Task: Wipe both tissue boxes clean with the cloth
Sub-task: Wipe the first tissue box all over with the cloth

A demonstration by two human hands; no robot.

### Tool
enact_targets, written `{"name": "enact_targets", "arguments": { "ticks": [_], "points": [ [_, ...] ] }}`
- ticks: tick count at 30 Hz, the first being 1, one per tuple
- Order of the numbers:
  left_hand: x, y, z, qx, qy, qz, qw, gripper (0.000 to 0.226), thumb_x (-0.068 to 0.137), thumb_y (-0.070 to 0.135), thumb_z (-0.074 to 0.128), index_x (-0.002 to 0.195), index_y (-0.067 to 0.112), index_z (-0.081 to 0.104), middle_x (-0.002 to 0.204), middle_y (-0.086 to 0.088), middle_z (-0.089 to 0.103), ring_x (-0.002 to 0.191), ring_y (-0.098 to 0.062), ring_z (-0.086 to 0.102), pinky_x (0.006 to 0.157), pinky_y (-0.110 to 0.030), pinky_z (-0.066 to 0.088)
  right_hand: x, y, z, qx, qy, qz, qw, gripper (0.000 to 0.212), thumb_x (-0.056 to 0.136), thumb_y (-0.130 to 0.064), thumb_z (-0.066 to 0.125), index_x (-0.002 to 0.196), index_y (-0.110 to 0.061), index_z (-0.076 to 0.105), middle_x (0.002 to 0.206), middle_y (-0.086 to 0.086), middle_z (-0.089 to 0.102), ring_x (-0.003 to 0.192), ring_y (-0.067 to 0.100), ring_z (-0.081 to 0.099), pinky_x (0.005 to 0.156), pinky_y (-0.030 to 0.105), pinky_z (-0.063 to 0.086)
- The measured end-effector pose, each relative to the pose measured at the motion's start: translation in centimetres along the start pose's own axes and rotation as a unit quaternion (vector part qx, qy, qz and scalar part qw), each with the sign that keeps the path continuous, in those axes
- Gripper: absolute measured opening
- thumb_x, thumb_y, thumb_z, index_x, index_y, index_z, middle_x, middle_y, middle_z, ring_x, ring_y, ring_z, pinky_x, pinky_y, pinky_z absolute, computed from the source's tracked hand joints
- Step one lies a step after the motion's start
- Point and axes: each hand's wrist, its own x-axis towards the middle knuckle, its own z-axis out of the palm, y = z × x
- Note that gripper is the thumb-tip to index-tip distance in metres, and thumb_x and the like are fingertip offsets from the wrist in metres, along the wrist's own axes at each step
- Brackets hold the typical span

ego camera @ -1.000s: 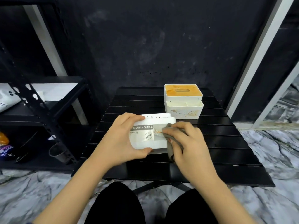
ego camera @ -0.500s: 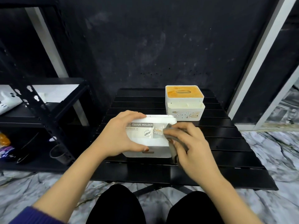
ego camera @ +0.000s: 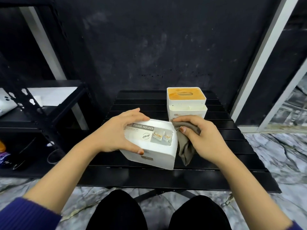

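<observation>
A white tissue box (ego camera: 154, 146) with a "TISSUE HOLDER" label lies tilted at the middle of the black slatted table (ego camera: 232, 163). My left hand (ego camera: 119, 131) grips its left end, fingers over the top and thumb on the front. My right hand (ego camera: 204, 135) holds a grey-brown cloth (ego camera: 186, 146) against the box's right end, and the cloth hangs down beside that end. A second white tissue box (ego camera: 186, 103) with an orange-stained lid stands upright behind, at the table's back right.
A black metal shelf rack (ego camera: 33, 110) stands to the left of the table, with small items on its lower level. A dark wall rises behind. Marble-patterned floor (ego camera: 282, 156) surrounds the table, and my knees sit under its near edge.
The box has turned so its right end faces more toward me. My right hand slid with the cloth from the labelled face to the box's right end.
</observation>
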Motion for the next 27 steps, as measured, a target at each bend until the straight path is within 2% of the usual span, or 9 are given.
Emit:
{"name": "enact_targets", "arguments": {
  "ticks": [3,5,8,10,14,17,20,24,27],
  "points": [
    [-0.3,-0.3,0.0,0.041,0.018,0.003,0.999,0.077,0.048,0.061,0.073,0.119,0.056,0.046,0.132,0.040,0.030,0.129,0.014,0.020,0.106,-0.016,0.019,-0.3,0.0,0.0,0.018,0.009,0.006,1.000,0.036,0.087,-0.004,0.057,0.095,-0.038,0.063,0.102,-0.017,0.066,0.103,-0.002,0.056,0.089,0.014,0.042],
    [-0.9,-0.6,0.4,0.055,0.080,-0.005,0.995,0.065,0.051,0.064,0.072,0.113,0.057,0.053,0.129,0.039,0.031,0.125,0.010,0.023,0.103,-0.018,0.022,-0.6,0.0,0.0,0.024,0.013,0.012,1.000,0.035,0.087,-0.004,0.057,0.095,-0.037,0.064,0.101,-0.016,0.067,0.103,-0.001,0.057,0.088,0.014,0.043],
    [-1.7,-0.8,1.7,0.048,0.155,-0.001,0.987,0.044,0.067,0.043,0.075,0.107,0.053,0.058,0.122,0.029,0.046,0.119,0.001,0.037,0.100,-0.012,0.026,-1.5,0.1,0.7,0.040,0.004,0.025,0.999,0.035,0.086,-0.003,0.058,0.095,-0.036,0.064,0.102,-0.014,0.067,0.102,-0.002,0.058,0.089,0.014,0.043],
    [-2.1,-0.5,2.4,0.052,0.160,-0.010,0.986,0.048,0.074,0.024,0.074,0.110,0.050,0.056,0.121,0.029,0.049,0.120,-0.002,0.041,0.100,-0.005,0.024,-2.2,0.0,1.3,0.049,0.004,0.031,0.998,0.034,0.086,-0.002,0.058,0.098,-0.033,0.064,0.103,-0.013,0.066,0.102,-0.002,0.058,0.090,0.014,0.043],
    [-2.7,0.7,2.3,0.061,0.103,-0.039,0.992,0.059,0.078,0.016,0.073,0.124,0.043,0.049,0.132,0.029,0.041,0.129,0.002,0.035,0.106,-0.009,0.023,-3.1,-0.4,1.8,0.064,0.021,0.038,0.997,0.033,0.085,-0.001,0.058,0.101,-0.029,0.065,0.104,-0.013,0.066,0.101,-0.003,0.058,0.085,0.009,0.042],
    [-3.2,2.1,2.0,0.031,0.020,-0.070,0.997,0.070,0.072,0.037,0.065,0.137,0.042,0.039,0.145,0.032,0.022,0.133,0.012,0.022,0.100,0.001,0.016,-3.9,-0.8,2.3,0.083,0.017,0.040,0.996,0.032,0.085,-0.001,0.058,0.101,-0.027,0.066,0.104,-0.013,0.067,0.100,-0.005,0.058,0.083,0.006,0.041],
    [-3.4,3.1,2.4,0.007,0.002,-0.085,0.996,0.085,0.059,0.064,0.054,0.139,0.043,0.034,0.148,0.035,0.013,0.135,0.014,0.014,0.106,-0.008,0.015,-4.6,-1.3,3.0,0.100,0.009,0.040,0.994,0.033,0.085,-0.001,0.059,0.098,-0.030,0.066,0.102,-0.015,0.067,0.099,-0.005,0.058,0.081,0.005,0.041],
    [-3.1,3.2,3.4,-0.009,0.060,-0.070,0.996,0.075,0.071,0.063,0.063,0.137,0.037,0.040,0.148,0.028,0.024,0.137,0.010,0.020,0.107,-0.007,0.013,-5.4,-2.0,3.6,0.106,-0.013,0.033,0.994,0.033,0.083,-0.001,0.061,0.097,-0.030,0.067,0.099,-0.017,0.067,0.099,-0.005,0.059,0.081,0.005,0.040],
    [-3.1,3.0,3.7,-0.012,0.068,-0.064,0.996,0.070,0.067,0.063,0.061,0.132,0.045,0.040,0.146,0.030,0.027,0.136,0.011,0.020,0.104,0.000,0.011,-5.6,-2.3,3.4,0.104,-0.024,0.040,0.993,0.033,0.083,0.000,0.061,0.096,-0.030,0.067,0.098,-0.018,0.067,0.097,-0.006,0.059,0.079,0.004,0.040]
  ]
}}
